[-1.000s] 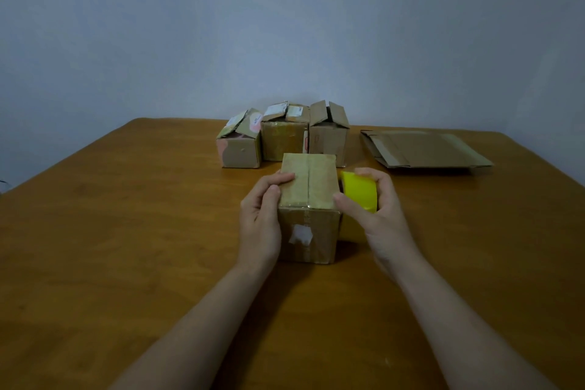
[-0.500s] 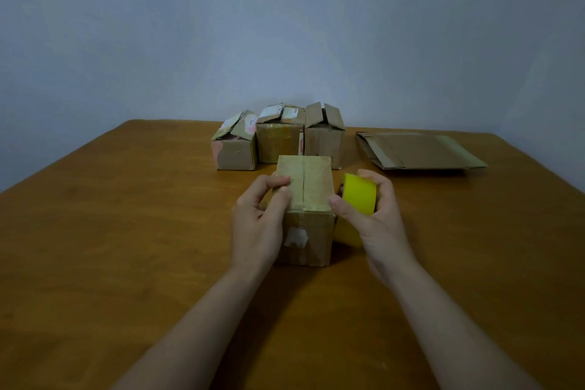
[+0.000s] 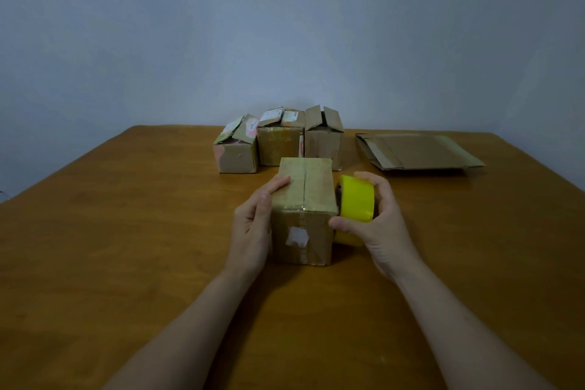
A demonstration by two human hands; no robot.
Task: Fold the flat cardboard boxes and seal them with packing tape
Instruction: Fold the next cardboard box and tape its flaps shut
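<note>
Gripping tape roll (image 3: 357,199), right hand (image 3: 384,225); core seemingly hidden.

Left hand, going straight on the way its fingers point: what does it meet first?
The left hand rests on the closed box; past its top, probably the middle back box, though depth is unclear.

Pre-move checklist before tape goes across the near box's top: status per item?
1. Flaps on near box closed flat: ok.
2. Box steadied by left hand, fingers flat on top: ok.
3. Grip of right hand on tape roll, beside the box: ok.
4. Free end of tape lifted: cannot tell.
5. Top seam already taped: cannot tell.
6. Spare flat cardboard apart from both hands: ok.
</note>
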